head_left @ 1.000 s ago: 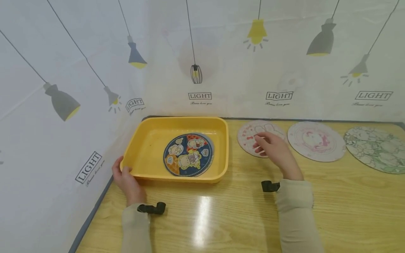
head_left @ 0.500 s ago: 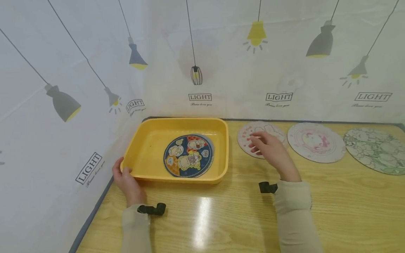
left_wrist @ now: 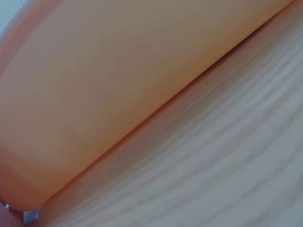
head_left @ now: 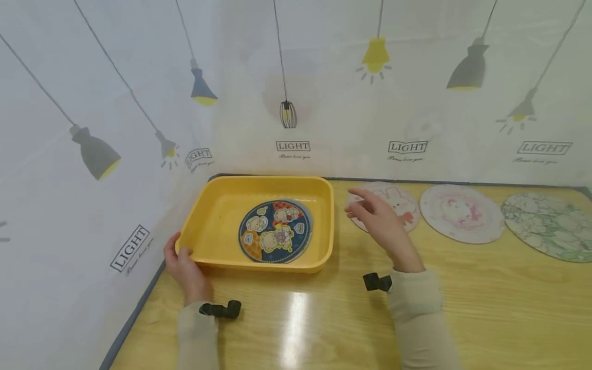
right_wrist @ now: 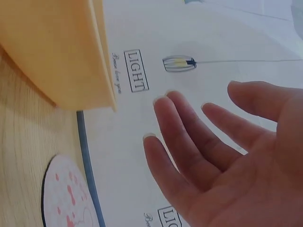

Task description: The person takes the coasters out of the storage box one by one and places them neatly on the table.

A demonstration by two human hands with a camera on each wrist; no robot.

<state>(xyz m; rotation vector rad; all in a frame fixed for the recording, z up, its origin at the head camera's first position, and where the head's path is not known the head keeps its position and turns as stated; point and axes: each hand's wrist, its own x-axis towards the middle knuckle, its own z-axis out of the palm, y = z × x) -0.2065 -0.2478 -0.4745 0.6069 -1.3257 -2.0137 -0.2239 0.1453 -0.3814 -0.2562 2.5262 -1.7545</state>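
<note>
A yellow plastic tray stands at the back left of the table, and its side wall fills much of the left wrist view. My left hand grips its front left corner, thumb over the rim and fingers outside. Inside the tray lies a dark blue round mat with cartoon bears, with the edge of another disc showing beneath it. Right of the tray, my right hand hovers over a pink round mat with a rabbit, partly covering it. Its fingers are spread and loosely bent, holding nothing.
A white and pink round mat and a green floral one lie farther right along the back. A white lamp-print sheet rises behind and at the left of the wooden table.
My right hand has shifted left over the rabbit mat, toward the tray, uncovering more of the rabbit. The left hand keeps its grip. The head view has tilted up slightly.
</note>
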